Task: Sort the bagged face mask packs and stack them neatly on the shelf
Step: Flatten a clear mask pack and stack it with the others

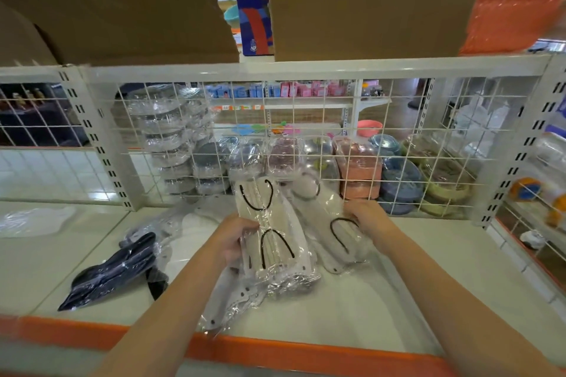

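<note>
Two white mask packs (269, 223) in hand mid-shelf (428, 285): left hand (235, 239) gripping one, right hand (364, 220) pinching its neighbour (333, 223); black packs (113, 269) loose leftward; stacking barely begun, seemingly

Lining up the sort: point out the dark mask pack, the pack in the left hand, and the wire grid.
dark mask pack (113, 269), head view, middle of bag.
white mask pack (269, 232), head view, centre, in left hand (235, 239).
wire grid (306, 144), head view, middle wires.
</note>
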{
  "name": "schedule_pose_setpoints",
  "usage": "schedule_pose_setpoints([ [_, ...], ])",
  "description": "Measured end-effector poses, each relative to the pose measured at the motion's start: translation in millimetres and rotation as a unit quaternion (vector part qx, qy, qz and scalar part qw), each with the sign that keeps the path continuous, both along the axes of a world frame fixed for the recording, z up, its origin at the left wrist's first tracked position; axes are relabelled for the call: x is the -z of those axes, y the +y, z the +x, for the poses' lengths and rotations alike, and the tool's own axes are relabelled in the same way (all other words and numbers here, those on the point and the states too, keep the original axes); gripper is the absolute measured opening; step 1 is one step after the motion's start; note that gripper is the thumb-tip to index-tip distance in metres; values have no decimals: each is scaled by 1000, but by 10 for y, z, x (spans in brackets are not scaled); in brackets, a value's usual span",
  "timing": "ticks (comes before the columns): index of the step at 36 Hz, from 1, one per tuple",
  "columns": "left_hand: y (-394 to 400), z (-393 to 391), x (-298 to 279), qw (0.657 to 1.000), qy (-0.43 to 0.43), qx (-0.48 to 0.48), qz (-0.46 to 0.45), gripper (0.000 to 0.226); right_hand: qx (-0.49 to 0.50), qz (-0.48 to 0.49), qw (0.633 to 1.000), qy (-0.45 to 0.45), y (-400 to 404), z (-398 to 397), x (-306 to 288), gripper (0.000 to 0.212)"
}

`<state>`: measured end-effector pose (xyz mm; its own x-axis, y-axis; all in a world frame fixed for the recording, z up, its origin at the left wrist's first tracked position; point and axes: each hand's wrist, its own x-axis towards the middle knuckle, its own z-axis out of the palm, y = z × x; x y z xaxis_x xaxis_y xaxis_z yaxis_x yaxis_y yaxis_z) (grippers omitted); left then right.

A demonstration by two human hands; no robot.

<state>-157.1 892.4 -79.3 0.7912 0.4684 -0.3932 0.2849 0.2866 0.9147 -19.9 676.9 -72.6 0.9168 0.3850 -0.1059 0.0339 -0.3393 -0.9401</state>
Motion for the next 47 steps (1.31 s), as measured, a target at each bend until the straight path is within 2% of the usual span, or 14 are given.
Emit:
schedule_pose_setpoints([
  [5,-65,38,30,1000,-15,-7,-13,24,-6,237,957,166,-49,-110,-101,17],
  [7,-130,51,17,999,-27,-7,-28,15,-20,289,935,204,-43,-150,-118,16],
  [9,-204,63,-12,995,-59,8,-84,22,-41,289,932,214,-10,-190,-118,14],
  [12,-278,121,-26,988,-80,65,-117,45,-91,158,973,139,58,-254,-81,19],
  [15,-346,152,-52,993,-63,55,-84,39,-146,27,986,77,122,-312,-112,15],
  [22,-61,59,-106,999,-18,-3,-31,7,-37,-23,998,-37,68,36,-142,20],
  [26,84,-50,-103,1000,10,-2,-10,12,-38,-133,989,-47,-13,184,81,14],
  [29,75,-106,-78,999,29,1,19,13,-83,-264,957,-89,-17,151,323,31],
  [33,37,-155,-6,999,27,21,25,17,-119,-307,939,-104,45,-10,520,35],
  [37,9,-231,16,999,3,27,20,24,-141,-205,963,-105,216,-161,414,19],
  [41,-14,-318,-62,996,-60,-4,70,25,-231,-64,970,-32,508,-359,207,47],
  [42,-23,-336,-114,992,-86,-24,89,25,-244,-47,968,-22,605,-402,159,45],
  [44,-15,-369,-227,981,-134,-54,128,26,-258,-6,965,-51,814,-496,69,17],
  [47,49,-455,-368,966,-173,-77,175,25,-240,34,963,-118,1084,-661,-41,24],
])
